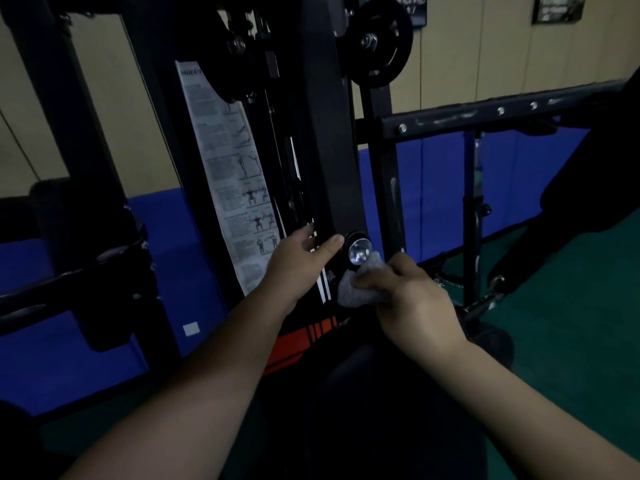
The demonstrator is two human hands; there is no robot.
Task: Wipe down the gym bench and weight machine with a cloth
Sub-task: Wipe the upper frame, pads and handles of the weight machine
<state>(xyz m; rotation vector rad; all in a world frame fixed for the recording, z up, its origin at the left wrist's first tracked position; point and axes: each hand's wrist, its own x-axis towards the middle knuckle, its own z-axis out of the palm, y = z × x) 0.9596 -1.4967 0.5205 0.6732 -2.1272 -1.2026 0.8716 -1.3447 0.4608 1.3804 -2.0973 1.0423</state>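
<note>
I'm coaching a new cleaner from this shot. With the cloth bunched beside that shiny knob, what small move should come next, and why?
Probably slide the cloth up over the shiny knob and rub it. The right hand grips the cloth just below and beside the knob, while the left hand rests open on the black upright, steadying it.

Honestly nothing here is coming through readable. The instruction chart (228, 174) stuck on the weight machine's upright (325, 140) is showing blocks of tiny print beside little exercise figures, but it's all blurring out. Two dark wall signs, one (410, 8) behind the pulley and one (559, 8) further right, are carrying pale lettering that's too smeared to make out.
</note>
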